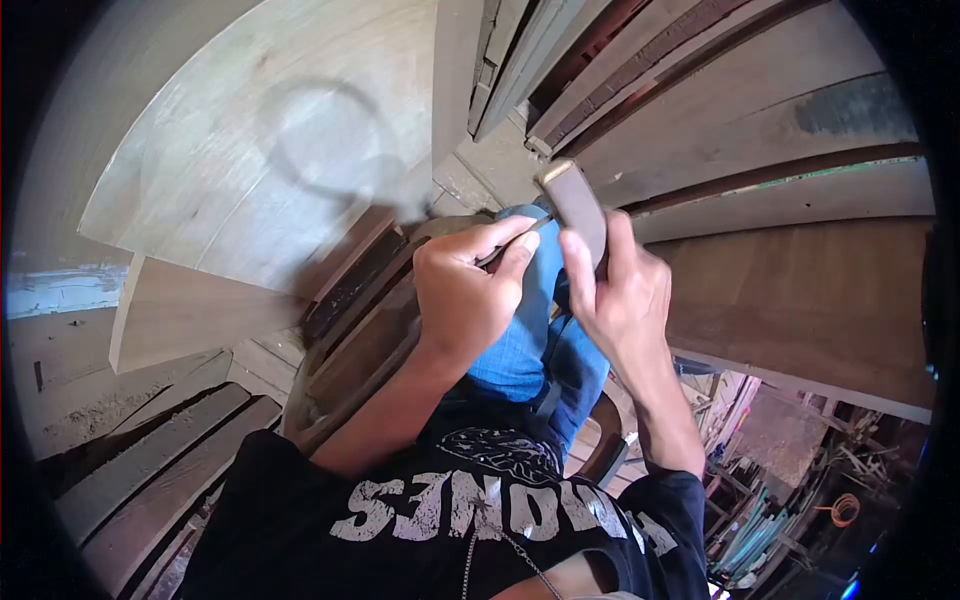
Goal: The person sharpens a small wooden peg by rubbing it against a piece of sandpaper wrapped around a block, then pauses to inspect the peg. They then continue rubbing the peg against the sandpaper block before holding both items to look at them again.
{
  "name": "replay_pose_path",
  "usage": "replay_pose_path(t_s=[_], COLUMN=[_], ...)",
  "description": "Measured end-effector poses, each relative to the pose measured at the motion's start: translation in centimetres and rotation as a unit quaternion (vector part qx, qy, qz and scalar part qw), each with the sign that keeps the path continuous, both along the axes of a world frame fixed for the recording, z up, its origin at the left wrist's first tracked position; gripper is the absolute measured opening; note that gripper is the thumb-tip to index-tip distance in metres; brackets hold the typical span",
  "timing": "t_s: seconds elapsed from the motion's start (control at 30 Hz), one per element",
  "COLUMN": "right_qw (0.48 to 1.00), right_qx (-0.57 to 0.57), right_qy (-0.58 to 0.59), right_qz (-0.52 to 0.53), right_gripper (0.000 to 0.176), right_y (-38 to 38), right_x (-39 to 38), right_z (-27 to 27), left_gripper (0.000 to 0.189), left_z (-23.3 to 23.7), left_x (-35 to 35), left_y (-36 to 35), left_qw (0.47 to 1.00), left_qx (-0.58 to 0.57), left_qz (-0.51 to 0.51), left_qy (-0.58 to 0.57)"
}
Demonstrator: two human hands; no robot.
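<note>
My left hand (468,290) is closed in a pinch around a thin dark rod (541,223), most of which is hidden by the fingers. The rod's free end points up and right, right at the edge of a brown block (577,207). That block, flat-sided with a pale tan end, is gripped by my right hand (628,290), thumb on the near side and fingers behind. Both hands are raised above my knees in blue jeans (513,345). I cannot tell what kind of tool the rod is.
A large pale wooden panel (225,160) stands at upper left. Wooden boards (740,130) lean at upper right, with a broad brown plank (800,300) below them. Slats (160,480) lie at lower left. Assorted sticks and an orange coil (846,510) clutter the lower right.
</note>
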State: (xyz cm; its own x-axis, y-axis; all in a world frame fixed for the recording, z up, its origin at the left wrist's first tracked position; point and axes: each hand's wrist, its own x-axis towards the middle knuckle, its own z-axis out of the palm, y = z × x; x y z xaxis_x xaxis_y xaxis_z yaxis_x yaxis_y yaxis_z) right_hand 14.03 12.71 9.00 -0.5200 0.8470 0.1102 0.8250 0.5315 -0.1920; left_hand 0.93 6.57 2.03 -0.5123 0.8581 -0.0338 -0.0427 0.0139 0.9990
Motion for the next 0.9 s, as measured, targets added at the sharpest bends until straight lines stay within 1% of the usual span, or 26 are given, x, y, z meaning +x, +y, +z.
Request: replay_pose_path(t_s=[0.03, 0.1, 0.17, 0.2, 0.23, 0.27, 0.3, 0.33, 0.37, 0.4, 0.43, 0.5, 0.53, 0.57, 0.63, 0.7, 0.77, 0.83, 0.87, 0.9], right_qw=[0.999, 0.999, 1.0, 1.0, 0.998, 0.998, 0.998, 0.998, 1.0, 0.999, 0.999, 0.998, 0.999, 0.999, 0.999, 0.998, 0.998, 1.0, 1.0, 0.998], right_qx=[0.001, -0.009, -0.019, -0.024, -0.012, -0.015, -0.018, -0.014, -0.016, -0.02, -0.024, -0.012, -0.015, -0.033, -0.024, -0.014, -0.019, -0.009, -0.01, 0.008], right_qy=[0.04, 0.018, 0.007, 0.008, 0.044, 0.04, 0.035, 0.041, 0.022, 0.029, 0.038, 0.035, 0.034, 0.023, 0.042, 0.041, 0.036, 0.004, 0.009, 0.034], right_qz=[0.029, 0.039, -0.002, -0.006, 0.031, 0.046, 0.058, 0.035, -0.006, -0.002, 0.004, 0.044, 0.029, 0.002, -0.005, 0.045, 0.049, 0.007, 0.012, 0.05], right_gripper=[0.038, 0.038, 0.037, 0.036, 0.036, 0.036, 0.036, 0.035, 0.036, 0.036, 0.036, 0.036, 0.037, 0.039, 0.038, 0.038, 0.039, 0.039, 0.038, 0.037], right_y=[-0.4, -0.5, 0.3, -0.1, -0.6, -0.7, -0.7, -0.3, 0.1, -0.2, -0.5, -0.9, -0.6, 0.0, 0.0, -0.9, -0.3, 0.6, 0.2, -0.2], right_x=[-0.1, -0.1, 0.4, -0.1, -0.2, -0.1, 0.1, 0.0, 0.2, 0.1, -0.1, 0.0, 0.0, 0.4, 0.1, -0.2, 0.1, 0.1, -0.3, -0.4], right_z=[-0.2, -0.1, -0.5, -0.1, -0.1, -0.4, -0.6, -0.5, -0.7, -0.6, -0.4, -0.7, -0.4, -0.7, -0.4, -0.2, -0.3, -0.3, 0.0, -0.1], left_gripper=[0.018, 0.018, 0.018, 0.018, 0.018, 0.018, 0.018, 0.018, 0.019, 0.019, 0.019, 0.019, 0.018, 0.018, 0.017, 0.017, 0.016, 0.016, 0.016, 0.016], left_z=[-0.2, -0.8, -0.6, -0.3, -0.1, -0.6, -0.9, -1.1, -1.1, -0.7, -0.5, -0.3, -0.3, -0.3, -0.2, -0.3, -0.8, -0.1, 0.2, 0.3], left_x=[-0.2, 0.1, 0.4, 0.0, -0.4, -0.4, -0.2, 0.1, 0.3, 0.3, 0.0, -0.3, -0.4, -0.1, -0.1, -0.4, 0.0, -0.3, -0.5, -0.7], left_y=[0.2, 0.2, 0.2, 0.1, 0.1, 0.0, 0.1, 0.3, 0.4, 0.3, 0.3, 0.1, 0.1, 0.0, 0.1, 0.1, 0.4, 0.2, 0.2, 0.1], left_qw=[1.0, 1.0, 0.999, 1.0, 1.0, 1.0, 0.999, 1.0, 0.999, 0.999, 0.999, 1.0, 1.0, 1.0, 1.0, 1.0, 0.999, 0.999, 1.0, 1.0], left_qx=[0.0, 0.021, 0.026, 0.013, -0.001, -0.026, -0.027, 0.007, 0.039, 0.026, 0.028, -0.007, -0.002, -0.004, 0.003, -0.011, 0.031, 0.021, 0.008, -0.006], left_qz=[0.003, 0.02, 0.028, 0.013, -0.002, -0.015, -0.019, 0.0, 0.024, 0.017, 0.02, -0.001, -0.002, -0.003, 0.005, 0.003, 0.03, 0.017, 0.014, 0.01], left_qy=[0.003, 0.008, 0.006, 0.007, 0.008, -0.002, -0.004, -0.007, -0.01, -0.038, -0.036, -0.015, 0.011, 0.008, -0.026, -0.017, -0.009, -0.027, -0.026, -0.027])
